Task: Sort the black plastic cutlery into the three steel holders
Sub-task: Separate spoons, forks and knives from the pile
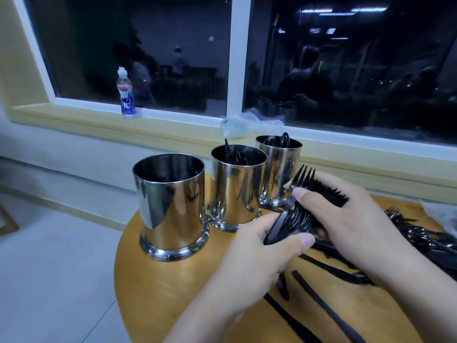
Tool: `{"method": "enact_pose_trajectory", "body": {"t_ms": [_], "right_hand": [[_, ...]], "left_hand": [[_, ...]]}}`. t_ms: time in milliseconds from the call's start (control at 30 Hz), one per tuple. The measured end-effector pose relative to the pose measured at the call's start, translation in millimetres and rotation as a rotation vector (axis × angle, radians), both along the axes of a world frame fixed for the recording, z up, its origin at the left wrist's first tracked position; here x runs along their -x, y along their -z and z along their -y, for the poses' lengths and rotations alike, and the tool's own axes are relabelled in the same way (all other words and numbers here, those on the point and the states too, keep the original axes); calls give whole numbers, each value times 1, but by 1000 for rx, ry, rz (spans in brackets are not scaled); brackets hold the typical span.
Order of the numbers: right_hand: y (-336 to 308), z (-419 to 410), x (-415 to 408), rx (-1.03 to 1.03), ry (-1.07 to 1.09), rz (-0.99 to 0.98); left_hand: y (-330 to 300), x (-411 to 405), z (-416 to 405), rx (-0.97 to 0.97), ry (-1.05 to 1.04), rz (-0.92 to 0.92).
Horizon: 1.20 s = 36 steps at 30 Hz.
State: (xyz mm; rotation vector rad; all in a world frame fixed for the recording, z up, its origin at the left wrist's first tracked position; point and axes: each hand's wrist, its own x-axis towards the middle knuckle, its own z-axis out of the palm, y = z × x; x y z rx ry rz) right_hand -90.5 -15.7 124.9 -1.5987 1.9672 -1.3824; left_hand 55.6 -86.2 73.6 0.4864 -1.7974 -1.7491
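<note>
Behind holders (170, 206), windowsill bottle (126, 94)

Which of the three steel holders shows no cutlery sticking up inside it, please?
The nearest holder, at the left end of the row. The middle holder and the far holder by the window both show black cutlery poking above their rims.

Polished steel, glossy black plastic, smooth wood

Three steel holders (170, 206) are gleaming mirror-bright; the black plastic forks (296, 219) are catching faint glints; the round table (173, 293) is showing a smooth, satin wood-look top.
</note>
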Motion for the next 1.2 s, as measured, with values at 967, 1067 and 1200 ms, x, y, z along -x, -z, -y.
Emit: {"method": "enact_pose_trajectory", "body": {"t_ms": [967,1067,1200], "right_hand": [[-84,152,-47,336,-109,-195],[-94,175,-58,327,-92,-304],[-88,200,-74,221,-88,-500]], "left_hand": [[2,-64,80,-106,-755,-453],[5,-72,85,-124,-956,-504],[10,-85,89,-29,-1130,-475]]}}
